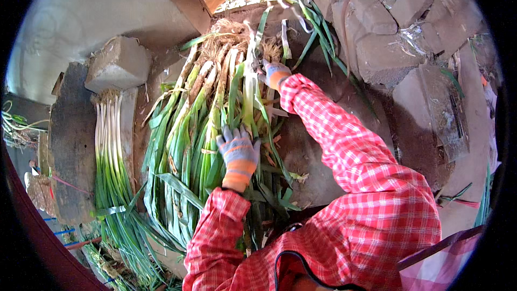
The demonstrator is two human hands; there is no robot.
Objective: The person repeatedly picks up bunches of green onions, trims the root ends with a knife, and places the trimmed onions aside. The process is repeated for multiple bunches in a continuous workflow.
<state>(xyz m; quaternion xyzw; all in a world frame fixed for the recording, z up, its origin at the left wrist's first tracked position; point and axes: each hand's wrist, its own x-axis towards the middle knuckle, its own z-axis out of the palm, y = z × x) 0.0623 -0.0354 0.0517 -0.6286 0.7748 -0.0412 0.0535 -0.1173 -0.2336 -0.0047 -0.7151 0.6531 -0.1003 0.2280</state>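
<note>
A pile of green onions (202, 85) with soil-stained shanks lies before me, roots away from me and leaves toward me. My left hand (239, 155), in a grey-and-orange glove, rests palm down on the leaves, over the lower part of a pale green onion (248, 97). Whether its fingers grip that stalk is hidden. Near the root end, my right hand (278, 74), gloved alike, has its fingers curled at the upper shank. At its fingertips is a small dark object (258, 57), too blurred to identify.
Cleaned green onions (109, 129) lie at left, their roots against a concrete block (118, 64). A dark board (72, 141) stands beside them. Loose leaves (319, 24) hang at the far edge. A brownish hose (345, 20) hangs by broken blocks (375, 16) at right.
</note>
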